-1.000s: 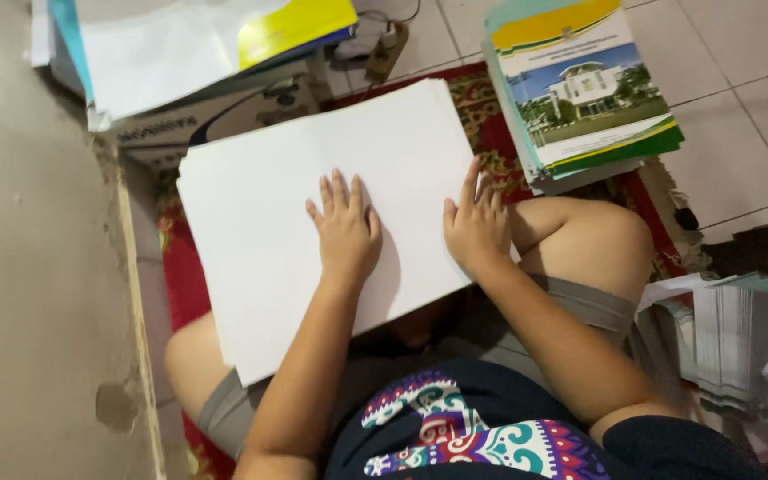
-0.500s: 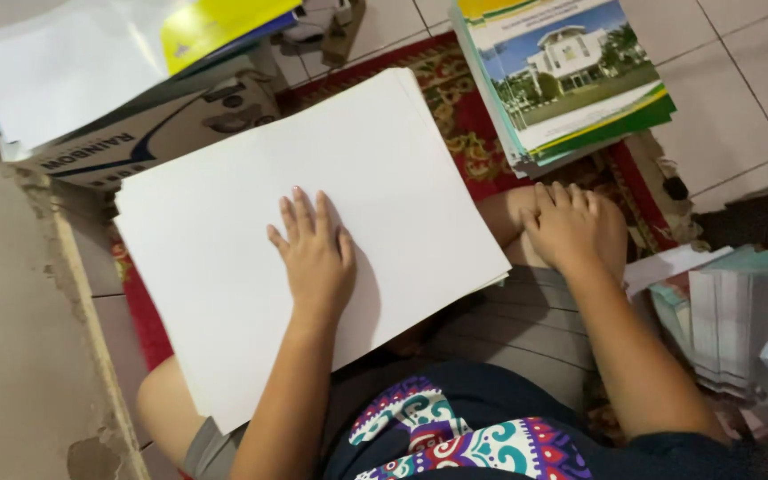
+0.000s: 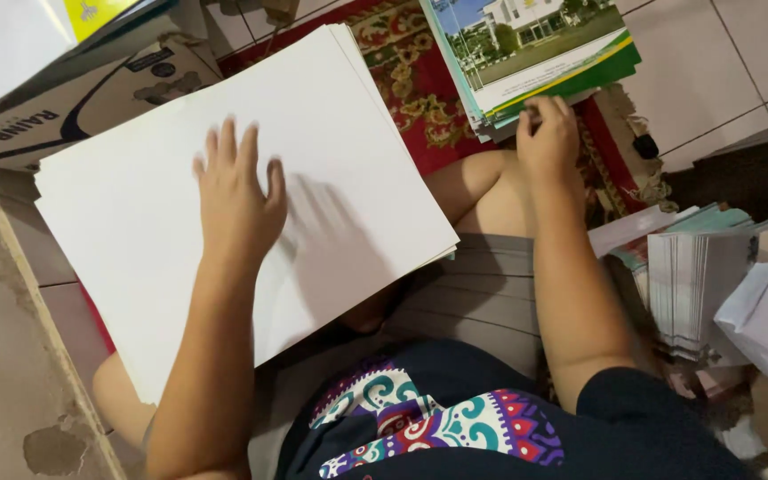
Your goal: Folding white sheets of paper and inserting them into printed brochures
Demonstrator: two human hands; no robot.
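Note:
A stack of large blank white sheets (image 3: pixel 135 231) lies across my lap and the floor. My left hand (image 3: pixel 235 197) hovers just over it or rests on it, fingers spread, casting a shadow to its right. My right hand (image 3: pixel 547 138) has reached out to a pile of printed sheets with a building picture and green-yellow borders (image 3: pixel 535 49); its fingertips pinch the pile's near edge. My bare knee (image 3: pixel 477 191) lies between the two piles.
A red patterned rug (image 3: pixel 406 84) lies under the piles on a tiled floor (image 3: pixel 722 71). A cardboard box (image 3: pixel 73 102) stands at the upper left. Folded papers and white envelopes (image 3: pixel 713 284) are heaped at the right. A bare concrete strip (image 3: pixel 2 356) runs along the left.
My right hand left the white stack, crossed over my knee and reached the printed pile at the upper right. The left hand stayed on the white sheets. The camera tilted and moved closer.

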